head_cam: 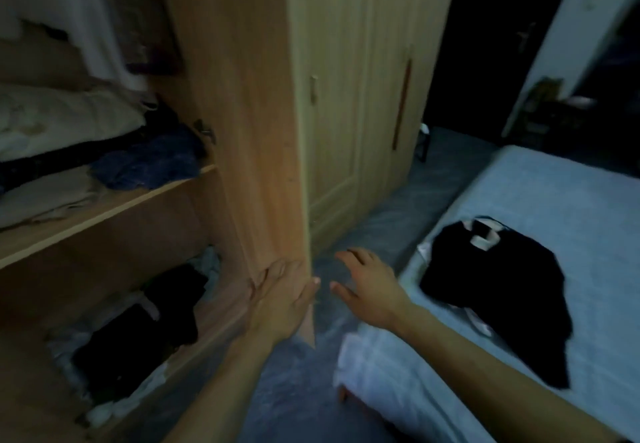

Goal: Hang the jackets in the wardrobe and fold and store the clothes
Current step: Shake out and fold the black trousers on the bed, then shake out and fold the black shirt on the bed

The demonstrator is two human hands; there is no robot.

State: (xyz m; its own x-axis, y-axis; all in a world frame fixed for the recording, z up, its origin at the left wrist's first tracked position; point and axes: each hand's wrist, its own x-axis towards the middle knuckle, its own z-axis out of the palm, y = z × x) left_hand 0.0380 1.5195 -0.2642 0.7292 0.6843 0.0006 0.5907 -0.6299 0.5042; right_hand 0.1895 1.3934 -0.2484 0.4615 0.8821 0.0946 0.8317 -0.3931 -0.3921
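My left hand [284, 292] lies flat against the inner face of the open wardrobe door [242, 113], thumb at the door's edge, fingers straight. My right hand [367, 283] hovers just right of that edge with fingers spread and holds nothing. A black garment [495, 290] lies crumpled on the light blue bed [571, 207] to the right. Inside the open wardrobe, folded clothes [65, 124] are stacked on the upper shelf [104, 214], with a blue knit piece [149, 162] at its right end. Dark clothes [138, 332] fill the lower compartment.
Closed pale wardrobe doors [353, 96] stand behind the open door. A narrow strip of blue-grey floor [363, 228] runs between wardrobe and bed. A white door [568, 37] and dark doorway lie at the far right.
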